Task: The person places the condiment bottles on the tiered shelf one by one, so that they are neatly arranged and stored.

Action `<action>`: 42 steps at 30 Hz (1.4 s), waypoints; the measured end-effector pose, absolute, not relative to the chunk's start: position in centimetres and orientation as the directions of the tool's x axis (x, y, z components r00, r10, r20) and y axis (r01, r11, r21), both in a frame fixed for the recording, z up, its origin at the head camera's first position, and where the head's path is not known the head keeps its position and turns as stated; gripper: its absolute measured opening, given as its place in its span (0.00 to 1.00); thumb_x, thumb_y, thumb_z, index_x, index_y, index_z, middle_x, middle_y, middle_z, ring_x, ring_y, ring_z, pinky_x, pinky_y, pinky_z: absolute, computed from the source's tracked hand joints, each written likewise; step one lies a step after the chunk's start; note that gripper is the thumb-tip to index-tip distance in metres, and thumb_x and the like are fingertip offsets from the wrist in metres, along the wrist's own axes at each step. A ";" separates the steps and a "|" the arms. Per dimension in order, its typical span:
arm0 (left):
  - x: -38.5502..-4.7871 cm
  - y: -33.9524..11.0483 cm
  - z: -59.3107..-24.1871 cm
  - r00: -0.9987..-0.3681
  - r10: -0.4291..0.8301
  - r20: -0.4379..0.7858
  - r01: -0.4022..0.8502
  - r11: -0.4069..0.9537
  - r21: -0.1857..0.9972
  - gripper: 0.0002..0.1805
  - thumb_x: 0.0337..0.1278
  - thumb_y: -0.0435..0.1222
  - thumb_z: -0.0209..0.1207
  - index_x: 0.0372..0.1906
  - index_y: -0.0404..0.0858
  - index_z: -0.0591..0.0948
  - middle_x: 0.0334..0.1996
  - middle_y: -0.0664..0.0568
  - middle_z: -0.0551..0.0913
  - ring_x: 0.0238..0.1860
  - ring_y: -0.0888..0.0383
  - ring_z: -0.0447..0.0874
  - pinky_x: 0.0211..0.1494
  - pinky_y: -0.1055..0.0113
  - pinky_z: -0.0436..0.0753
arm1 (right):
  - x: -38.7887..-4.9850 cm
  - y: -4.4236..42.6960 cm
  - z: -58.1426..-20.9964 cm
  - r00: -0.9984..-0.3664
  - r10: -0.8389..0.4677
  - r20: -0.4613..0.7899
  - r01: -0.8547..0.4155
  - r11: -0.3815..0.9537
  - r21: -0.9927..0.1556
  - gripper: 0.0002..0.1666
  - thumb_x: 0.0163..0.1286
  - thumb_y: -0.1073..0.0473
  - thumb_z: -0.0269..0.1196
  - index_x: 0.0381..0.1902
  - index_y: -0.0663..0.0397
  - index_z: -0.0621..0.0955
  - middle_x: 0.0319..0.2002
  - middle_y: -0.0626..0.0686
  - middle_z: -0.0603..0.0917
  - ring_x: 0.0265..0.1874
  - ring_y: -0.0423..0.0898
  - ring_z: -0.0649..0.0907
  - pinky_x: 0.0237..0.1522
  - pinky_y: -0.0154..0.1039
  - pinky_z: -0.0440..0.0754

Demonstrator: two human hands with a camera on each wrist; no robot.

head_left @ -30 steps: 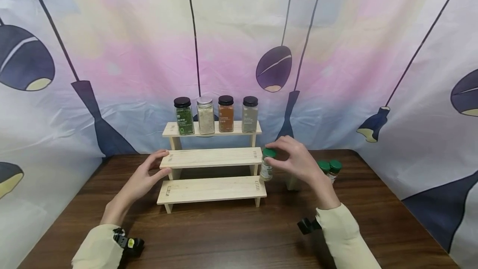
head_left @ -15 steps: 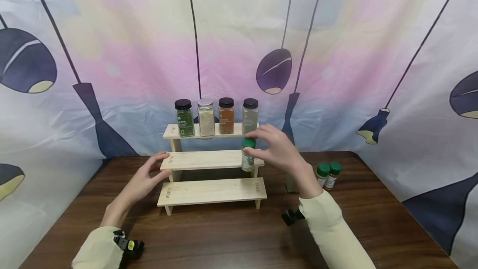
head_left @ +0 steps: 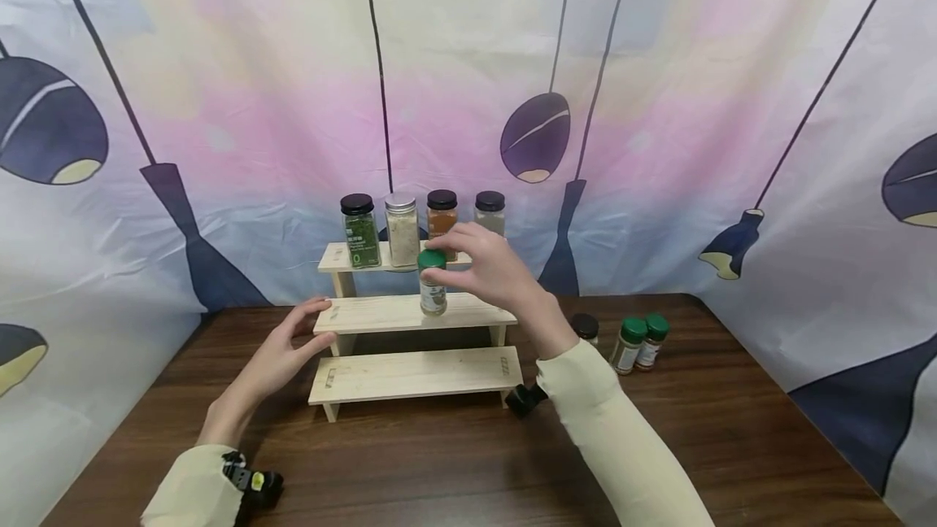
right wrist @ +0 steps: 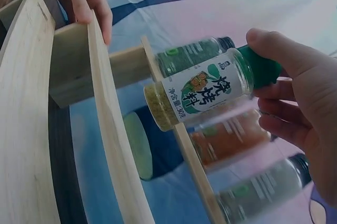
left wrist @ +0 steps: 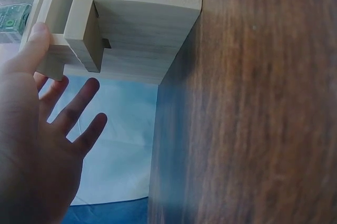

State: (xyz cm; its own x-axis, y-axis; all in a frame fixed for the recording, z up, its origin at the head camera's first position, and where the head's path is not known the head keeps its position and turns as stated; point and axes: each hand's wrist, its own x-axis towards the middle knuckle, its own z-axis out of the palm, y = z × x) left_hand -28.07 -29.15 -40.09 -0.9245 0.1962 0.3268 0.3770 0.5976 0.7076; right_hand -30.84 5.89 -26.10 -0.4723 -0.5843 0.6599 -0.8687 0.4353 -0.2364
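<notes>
My right hand (head_left: 486, 267) pinches the green lid of a small clear seasoning jar (head_left: 433, 297) between thumb and fingers. The jar hangs over the middle step of a three-step wooden rack (head_left: 410, 372). In the right wrist view, a gap shows between the seasoning jar's base (right wrist: 158, 109) and the middle board (right wrist: 108, 97). Yellowish powder fills its bottom, and a white label faces that camera. My left hand (head_left: 281, 352) holds the left end of the middle step, thumb at the front edge and forefinger behind. In the left wrist view, the left hand's (left wrist: 47, 129) other fingers spread loosely.
On the top step stand a green herb jar (head_left: 362, 236), a silver-lidded jar (head_left: 403, 234), an orange spice jar (head_left: 442, 218) and a grey jar (head_left: 490, 218). Two green-lidded jars (head_left: 628, 348) and a black-lidded jar (head_left: 584, 327) stand right of the rack on the dark wooden table (head_left: 410, 470).
My right hand has carried the green-lidded jar leftward and slightly up, from beside the rack's right end to above the middle step. The left hand has stayed on the rack.
</notes>
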 end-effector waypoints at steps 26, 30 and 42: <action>-28.2 -29.1 -40.1 -0.926 0.200 0.321 0.376 0.594 0.712 0.33 0.71 0.44 0.57 0.75 0.43 0.62 0.77 0.37 0.54 0.65 0.34 0.70 0.57 0.42 0.76 | -32.5 -3.1 -26.3 -0.573 -0.668 0.476 -0.818 0.508 -0.272 0.25 0.67 0.42 0.67 0.57 0.46 0.83 0.48 0.46 0.83 0.45 0.43 0.82 0.45 0.32 0.78; -28.2 -29.1 -40.1 -0.926 0.202 0.320 0.376 0.589 0.715 0.33 0.72 0.44 0.57 0.75 0.43 0.61 0.77 0.38 0.53 0.65 0.33 0.69 0.58 0.40 0.75 | -32.6 -3.8 -26.8 -0.592 -0.662 0.458 -0.804 0.519 -0.290 0.25 0.67 0.41 0.66 0.57 0.45 0.83 0.44 0.44 0.82 0.41 0.41 0.81 0.40 0.29 0.77; -28.2 -29.0 -40.0 -0.928 0.199 0.314 0.370 0.594 0.714 0.34 0.71 0.45 0.58 0.76 0.44 0.61 0.77 0.38 0.54 0.65 0.36 0.70 0.57 0.45 0.76 | -32.5 -4.3 -27.5 -0.651 -0.611 0.450 -0.759 0.524 -0.386 0.25 0.68 0.41 0.65 0.57 0.44 0.83 0.41 0.43 0.81 0.38 0.35 0.78 0.39 0.27 0.76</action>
State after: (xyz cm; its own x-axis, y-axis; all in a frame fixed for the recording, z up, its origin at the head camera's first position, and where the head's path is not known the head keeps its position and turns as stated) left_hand -28.16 -29.04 -40.00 -0.9281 0.1994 0.3145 0.3696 0.5944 0.7141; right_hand -32.52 -4.33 -27.51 -0.6507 -0.6114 0.4503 -0.7593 0.5242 -0.3856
